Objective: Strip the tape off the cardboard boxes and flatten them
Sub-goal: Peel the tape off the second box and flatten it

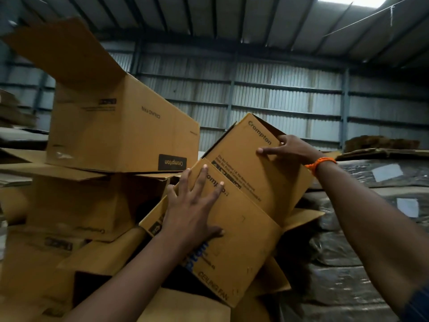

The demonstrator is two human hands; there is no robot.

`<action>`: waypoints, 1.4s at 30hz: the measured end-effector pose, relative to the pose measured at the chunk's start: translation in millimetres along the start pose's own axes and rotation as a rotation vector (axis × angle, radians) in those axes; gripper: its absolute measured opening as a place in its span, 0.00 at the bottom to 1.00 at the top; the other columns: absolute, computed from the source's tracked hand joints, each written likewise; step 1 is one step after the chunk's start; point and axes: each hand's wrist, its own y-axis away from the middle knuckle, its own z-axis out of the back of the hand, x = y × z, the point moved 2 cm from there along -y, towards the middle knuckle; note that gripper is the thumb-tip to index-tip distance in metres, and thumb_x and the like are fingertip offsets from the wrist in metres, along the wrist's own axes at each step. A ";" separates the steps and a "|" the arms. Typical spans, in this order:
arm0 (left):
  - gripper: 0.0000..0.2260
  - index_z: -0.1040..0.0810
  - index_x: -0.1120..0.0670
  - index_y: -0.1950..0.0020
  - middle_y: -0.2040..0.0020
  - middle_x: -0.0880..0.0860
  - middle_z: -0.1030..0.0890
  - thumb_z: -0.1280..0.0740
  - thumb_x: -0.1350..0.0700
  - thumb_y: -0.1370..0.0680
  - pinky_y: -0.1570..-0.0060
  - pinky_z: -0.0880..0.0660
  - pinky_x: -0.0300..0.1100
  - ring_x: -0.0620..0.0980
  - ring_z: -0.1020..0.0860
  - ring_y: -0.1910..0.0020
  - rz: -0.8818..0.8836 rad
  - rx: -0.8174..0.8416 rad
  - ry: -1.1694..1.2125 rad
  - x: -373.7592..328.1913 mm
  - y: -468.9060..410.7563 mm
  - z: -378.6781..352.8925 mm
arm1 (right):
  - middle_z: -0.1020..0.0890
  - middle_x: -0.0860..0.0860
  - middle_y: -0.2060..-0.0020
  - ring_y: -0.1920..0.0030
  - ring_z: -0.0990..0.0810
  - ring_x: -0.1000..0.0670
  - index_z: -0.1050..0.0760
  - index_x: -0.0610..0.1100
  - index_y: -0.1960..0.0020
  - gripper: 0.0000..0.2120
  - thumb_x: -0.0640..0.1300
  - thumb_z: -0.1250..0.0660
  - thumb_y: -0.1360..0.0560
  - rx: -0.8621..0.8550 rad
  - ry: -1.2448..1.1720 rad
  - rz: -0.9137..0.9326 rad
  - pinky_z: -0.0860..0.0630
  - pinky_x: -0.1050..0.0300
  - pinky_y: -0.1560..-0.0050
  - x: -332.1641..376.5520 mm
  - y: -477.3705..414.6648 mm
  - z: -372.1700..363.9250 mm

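Two brown "Crompton" ceiling-fan boxes lean in front of me on a heap of cardboard. My left hand (193,205) lies flat with spread fingers on the side of the nearer box (241,247), which is tilted with open flaps. The farther box (260,166) stands tilted behind it. My right hand (287,148), with an orange band at the wrist, grips that box's upper right open edge, fingers over the rim and thumb on the outer face. No tape is visible on either box.
A large open box (120,129) sits upside down atop stacked boxes (76,205) at left. Plastic-wrapped bundles (362,228) fill the right side. Flattened cardboard (383,153) lies on them. A corrugated metal wall (278,89) stands behind.
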 end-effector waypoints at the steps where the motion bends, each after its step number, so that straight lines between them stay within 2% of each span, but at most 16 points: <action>1: 0.50 0.60 0.36 0.19 0.20 0.51 0.72 0.35 0.23 0.32 0.26 0.49 0.69 0.64 0.66 0.22 0.007 -0.004 0.001 0.5 0.9 0.3 | 0.19 0.51 0.49 0.48 0.19 0.48 0.24 0.48 0.40 0.42 0.75 0.26 0.44 0.018 -0.006 0.028 0.23 0.49 0.46 5.8 2.0 1.0; 4: 0.51 0.61 0.36 0.20 0.20 0.51 0.72 0.36 0.22 0.33 0.27 0.47 0.69 0.64 0.65 0.22 0.044 -0.003 -0.009 3.1 3.2 1.5 | 0.16 0.52 0.53 0.52 0.16 0.50 0.22 0.48 0.45 0.31 0.68 0.26 0.39 -0.010 -0.067 0.131 0.23 0.58 0.56 22.2 11.5 -5.4; 7: 0.52 0.63 0.36 0.20 0.20 0.51 0.73 0.35 0.23 0.33 0.27 0.44 0.69 0.64 0.64 0.21 0.073 0.035 -0.005 10.5 5.6 1.8 | 0.16 0.52 0.53 0.55 0.16 0.53 0.22 0.47 0.46 0.23 0.61 0.24 0.33 -0.114 -0.153 0.180 0.23 0.63 0.60 27.2 18.1 -2.4; 12: 0.54 0.67 0.36 0.20 0.22 0.51 0.76 0.32 0.26 0.32 0.26 0.47 0.71 0.65 0.68 0.21 0.095 0.103 0.019 15.5 4.8 -2.1 | 0.16 0.51 0.51 0.53 0.16 0.52 0.21 0.45 0.41 0.27 0.61 0.23 0.32 -0.310 -0.279 0.143 0.21 0.59 0.58 41.0 33.3 90.6; 17: 0.53 0.65 0.35 0.20 0.22 0.50 0.75 0.29 0.29 0.31 0.26 0.54 0.73 0.65 0.70 0.22 0.107 0.149 0.048 -1.3 -0.5 -1.1 | 0.16 0.51 0.46 0.46 0.16 0.52 0.23 0.47 0.38 0.28 0.61 0.24 0.31 -0.329 -0.171 0.248 0.18 0.52 0.48 70.1 89.4 172.7; 20: 0.48 0.60 0.35 0.19 0.21 0.48 0.75 0.28 0.38 0.26 0.26 0.58 0.73 0.62 0.72 0.22 0.111 0.205 0.146 0.8 5.7 5.8 | 0.17 0.51 0.45 0.47 0.17 0.54 0.25 0.45 0.37 0.30 0.61 0.25 0.32 -0.314 -0.083 0.342 0.18 0.53 0.49 84.7 145.9 190.0; 22: 0.39 0.50 0.36 0.19 0.18 0.48 0.67 0.30 0.40 0.23 0.24 0.59 0.69 0.59 0.67 0.20 0.143 0.175 0.321 5.3 13.8 14.1 | 0.19 0.53 0.48 0.52 0.18 0.62 0.25 0.43 0.40 0.28 0.60 0.24 0.32 -0.329 -0.014 0.393 0.20 0.65 0.56 89.7 188.6 186.4; 24: 0.28 0.38 0.42 0.20 0.16 0.52 0.50 0.34 0.43 0.19 0.22 0.52 0.62 0.60 0.54 0.18 0.183 0.070 0.498 -2.4 29.7 35.6 | 0.21 0.52 0.52 0.59 0.21 0.65 0.25 0.44 0.44 0.24 0.57 0.23 0.31 -0.365 0.071 0.436 0.25 0.71 0.64 89.6 232.6 174.8; 26: 0.20 0.28 0.50 0.24 0.27 0.54 0.28 0.38 0.47 0.16 0.27 0.37 0.55 0.59 0.34 0.25 0.244 -0.054 0.643 -15.8 49.8 66.6 | 0.20 0.49 0.54 0.61 0.22 0.58 0.24 0.43 0.48 0.27 0.63 0.23 0.32 -0.386 0.159 0.480 0.25 0.65 0.66 84.0 272.6 159.8; 28: 0.17 0.20 0.54 0.34 0.44 0.52 0.20 0.42 0.48 0.14 0.39 0.28 0.51 0.55 0.23 0.41 0.360 -0.107 0.812 -32.5 74.5 104.6 | 0.20 0.46 0.58 0.62 0.23 0.48 0.25 0.43 0.53 0.31 0.71 0.28 0.35 -0.420 0.229 0.495 0.26 0.53 0.66 76.1 309.2 149.1; 30: 0.20 0.17 0.52 0.39 0.46 0.52 0.16 0.45 0.44 0.14 0.40 0.26 0.52 0.53 0.20 0.45 0.443 -0.141 0.940 -45.0 101.5 142.9 | 0.22 0.47 0.59 0.61 0.25 0.48 0.26 0.46 0.53 0.31 0.73 0.30 0.35 -0.431 0.246 0.509 0.33 0.59 0.66 76.4 345.7 143.0; 32: 0.23 0.17 0.49 0.37 0.44 0.51 0.15 0.48 0.39 0.15 0.43 0.25 0.51 0.49 0.19 0.47 0.487 -0.144 1.116 -64.3 130.3 181.5 | 0.24 0.50 0.58 0.59 0.27 0.50 0.25 0.46 0.51 0.28 0.69 0.27 0.33 -0.447 0.249 0.554 0.35 0.63 0.64 88.0 388.2 146.0; 35: 0.25 0.22 0.51 0.31 0.42 0.50 0.19 0.50 0.38 0.15 0.54 0.28 0.42 0.43 0.21 0.51 0.444 -0.061 1.303 -109.1 173.9 238.5 | 0.20 0.45 0.55 0.56 0.23 0.47 0.24 0.42 0.48 0.29 0.66 0.26 0.32 -0.420 0.274 0.574 0.24 0.52 0.59 99.4 442.1 158.5; 37: 0.23 0.21 0.47 0.36 0.44 0.47 0.20 0.50 0.37 0.15 0.49 0.26 0.46 0.48 0.21 0.46 0.387 0.017 1.323 -139.1 201.9 272.3 | 0.19 0.43 0.54 0.55 0.22 0.45 0.24 0.43 0.48 0.28 0.66 0.28 0.30 -0.385 0.283 0.586 0.23 0.50 0.55 104.3 471.7 168.3; 39: 0.23 0.21 0.43 0.45 0.46 0.46 0.19 0.53 0.35 0.16 0.42 0.27 0.52 0.50 0.21 0.43 0.369 0.095 1.345 -162.9 227.5 296.5 | 0.19 0.42 0.56 0.55 0.21 0.41 0.24 0.42 0.50 0.26 0.65 0.27 0.30 -0.400 0.343 0.608 0.27 0.51 0.54 112.8 500.3 177.3; 42: 0.23 0.22 0.40 0.49 0.46 0.46 0.20 0.54 0.33 0.17 0.40 0.28 0.51 0.49 0.22 0.43 0.404 0.066 1.436 -182.9 261.9 324.0 | 0.17 0.42 0.63 0.57 0.19 0.40 0.24 0.40 0.53 0.24 0.59 0.22 0.32 -0.514 0.472 0.716 0.25 0.50 0.56 135.3 547.1 194.7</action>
